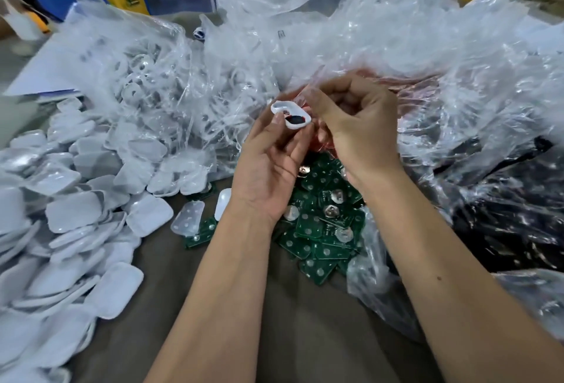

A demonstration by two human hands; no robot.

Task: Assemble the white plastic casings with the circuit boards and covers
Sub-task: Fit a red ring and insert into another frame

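The left hand (268,166) pinches one open white plastic casing (290,114) while the right hand's (354,120) curled fingers (317,98) touch it above dozens of green circuit boards (320,230).

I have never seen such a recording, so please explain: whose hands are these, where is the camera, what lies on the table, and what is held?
There is no machine here. A person wears one camera on the head, looking down at their own bare hands. The left hand holds a small white plastic casing with something dark inside. The right hand is curled beside it; what it pinches is hidden. On the grey table lie a heap of white plastic covers, a pile of green circuit boards and crumpled clear plastic bags.
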